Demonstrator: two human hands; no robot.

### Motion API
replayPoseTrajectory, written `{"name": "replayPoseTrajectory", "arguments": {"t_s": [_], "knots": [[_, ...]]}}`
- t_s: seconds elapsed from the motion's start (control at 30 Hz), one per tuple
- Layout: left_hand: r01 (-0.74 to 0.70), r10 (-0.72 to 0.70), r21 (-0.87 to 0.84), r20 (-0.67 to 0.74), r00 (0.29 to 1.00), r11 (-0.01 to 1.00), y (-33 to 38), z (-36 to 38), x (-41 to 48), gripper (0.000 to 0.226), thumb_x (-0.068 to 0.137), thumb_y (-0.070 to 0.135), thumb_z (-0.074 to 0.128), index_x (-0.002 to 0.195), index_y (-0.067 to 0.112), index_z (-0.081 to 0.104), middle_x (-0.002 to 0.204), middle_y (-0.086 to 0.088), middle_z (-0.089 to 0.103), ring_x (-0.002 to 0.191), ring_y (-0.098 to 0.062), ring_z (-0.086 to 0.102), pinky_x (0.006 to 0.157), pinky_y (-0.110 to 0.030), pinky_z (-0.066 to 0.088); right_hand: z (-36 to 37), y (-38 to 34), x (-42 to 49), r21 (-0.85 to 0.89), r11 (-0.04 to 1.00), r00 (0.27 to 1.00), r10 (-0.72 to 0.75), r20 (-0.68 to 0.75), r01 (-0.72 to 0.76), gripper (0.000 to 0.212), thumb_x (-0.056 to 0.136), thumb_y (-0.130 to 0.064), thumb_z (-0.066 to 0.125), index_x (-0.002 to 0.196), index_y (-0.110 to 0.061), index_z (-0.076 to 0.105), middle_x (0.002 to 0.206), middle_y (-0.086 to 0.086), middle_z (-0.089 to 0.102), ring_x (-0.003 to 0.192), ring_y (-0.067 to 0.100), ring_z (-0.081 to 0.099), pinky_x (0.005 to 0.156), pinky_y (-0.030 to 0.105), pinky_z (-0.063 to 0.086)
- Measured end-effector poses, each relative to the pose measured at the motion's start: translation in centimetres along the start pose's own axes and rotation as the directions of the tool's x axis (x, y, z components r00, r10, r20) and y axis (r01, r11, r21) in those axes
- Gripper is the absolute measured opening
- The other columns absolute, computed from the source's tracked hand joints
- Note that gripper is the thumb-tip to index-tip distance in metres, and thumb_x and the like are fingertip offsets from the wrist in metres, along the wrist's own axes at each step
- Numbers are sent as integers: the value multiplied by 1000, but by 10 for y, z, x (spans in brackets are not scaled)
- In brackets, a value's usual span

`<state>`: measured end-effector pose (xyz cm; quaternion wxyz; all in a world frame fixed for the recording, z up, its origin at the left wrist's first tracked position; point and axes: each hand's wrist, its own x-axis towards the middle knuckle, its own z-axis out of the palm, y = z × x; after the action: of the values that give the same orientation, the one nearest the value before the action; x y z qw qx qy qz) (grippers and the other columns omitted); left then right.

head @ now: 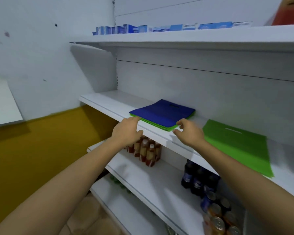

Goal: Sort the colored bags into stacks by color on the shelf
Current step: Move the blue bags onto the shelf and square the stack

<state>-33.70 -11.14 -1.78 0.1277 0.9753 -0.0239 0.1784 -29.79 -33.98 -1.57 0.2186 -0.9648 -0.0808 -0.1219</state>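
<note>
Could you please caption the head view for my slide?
Left hand and right hand at a blue bag atop green bags, beside a separate green stack on the shelf.

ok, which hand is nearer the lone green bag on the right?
Right. The right hand is just left of the green bag; the left hand is farther left, across the blue-topped stack.

The person's bare left forearm [66, 175] comes in from seven o'clock and the bare right forearm [244, 175] from four o'clock, both reaching toward mid-view. The left hand [127, 131] lies palm down, fingers stretched toward one o'clock, thumb out at three o'clock. The right hand [188, 134] is near it but apart, its fingers loosely curled, forefinger and thumb parted and pointing toward ten o'clock.
</note>
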Motion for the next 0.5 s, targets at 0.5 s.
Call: {"name": "replayPoseTrajectory", "arguments": {"t_s": [0.5], "knots": [[-98, 108, -90, 107, 988, 991, -82, 43, 91, 45, 97, 36, 48, 140, 21, 46, 137, 0, 54, 121, -21, 52, 94, -39, 48, 36, -7, 70, 88, 955, 957, 288, -38, -284, 30, 89, -35, 60, 115, -19, 62, 104, 6, 69, 100, 28, 63, 86, 34, 49]]}}
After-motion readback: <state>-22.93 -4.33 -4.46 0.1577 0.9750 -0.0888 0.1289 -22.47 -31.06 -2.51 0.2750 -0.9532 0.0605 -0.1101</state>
